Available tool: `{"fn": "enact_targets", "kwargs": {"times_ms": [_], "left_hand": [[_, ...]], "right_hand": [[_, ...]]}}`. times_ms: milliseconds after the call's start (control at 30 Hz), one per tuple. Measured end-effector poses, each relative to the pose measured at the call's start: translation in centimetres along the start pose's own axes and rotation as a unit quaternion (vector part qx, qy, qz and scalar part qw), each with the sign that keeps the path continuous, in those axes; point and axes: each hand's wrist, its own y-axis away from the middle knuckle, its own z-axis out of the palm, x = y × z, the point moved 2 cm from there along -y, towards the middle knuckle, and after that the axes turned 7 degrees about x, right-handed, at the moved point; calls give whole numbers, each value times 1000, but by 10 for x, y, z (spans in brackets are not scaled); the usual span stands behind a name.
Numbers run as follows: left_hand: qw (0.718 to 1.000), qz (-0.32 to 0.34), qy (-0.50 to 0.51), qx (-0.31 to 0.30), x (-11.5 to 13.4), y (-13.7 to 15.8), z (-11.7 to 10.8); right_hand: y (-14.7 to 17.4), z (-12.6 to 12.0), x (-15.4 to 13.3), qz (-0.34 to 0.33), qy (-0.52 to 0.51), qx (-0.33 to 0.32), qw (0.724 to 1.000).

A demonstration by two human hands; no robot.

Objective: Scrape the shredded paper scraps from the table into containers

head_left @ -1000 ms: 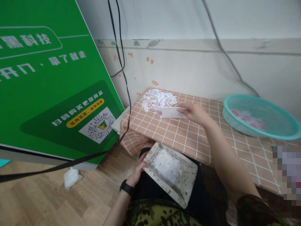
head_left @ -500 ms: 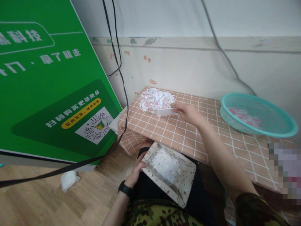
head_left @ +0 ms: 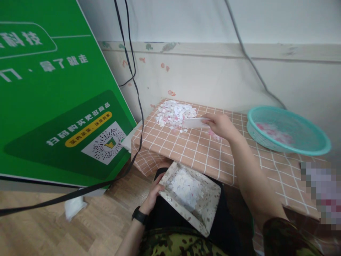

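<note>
My right hand (head_left: pixel 220 125) pinches one end of a flat white strip (head_left: pixel 196 123), whose other end reaches the near right edge of a pile of small white and pink paper scraps (head_left: pixel 174 111) on the table. A smaller patch of pink scraps (head_left: pixel 214 135) shows just below that hand. On my lap rests a speckled, pale rectangular tray (head_left: pixel 183 216), tilted, with white scraps (head_left: pixel 185 185) heaped inside. My left hand (head_left: pixel 155 190) grips its left rim, the thumb over the edge; the other fingers are partly hidden.
A brown checked cloth (head_left: pixel 181 144) covers the table against the wall. To the right stands a turquoise mesh basket (head_left: pixel 286 149) holding pink and white scraps. A large green sign panel (head_left: pixel 61 92) fills the left, with a black cable (head_left: pixel 138 106) hanging before it. White plastic (head_left: pixel 75 207) lies on the floor.
My right hand has moved a little right with the strip, away from the pile. Pink scraps now show below the hand. My left hand keeps its hold on the tray.
</note>
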Motion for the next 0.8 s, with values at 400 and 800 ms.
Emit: {"fn": "enact_targets", "kwargs": {"times_ms": [400, 800], "left_hand": [[1000, -7, 9, 7, 0, 0, -1], [1000, -1, -18, 15, 3, 1, 0]], "right_hand": [[0, 0, -1, 8, -19, -7, 1000], [0, -5, 1, -3, -45, -20, 999]]}}
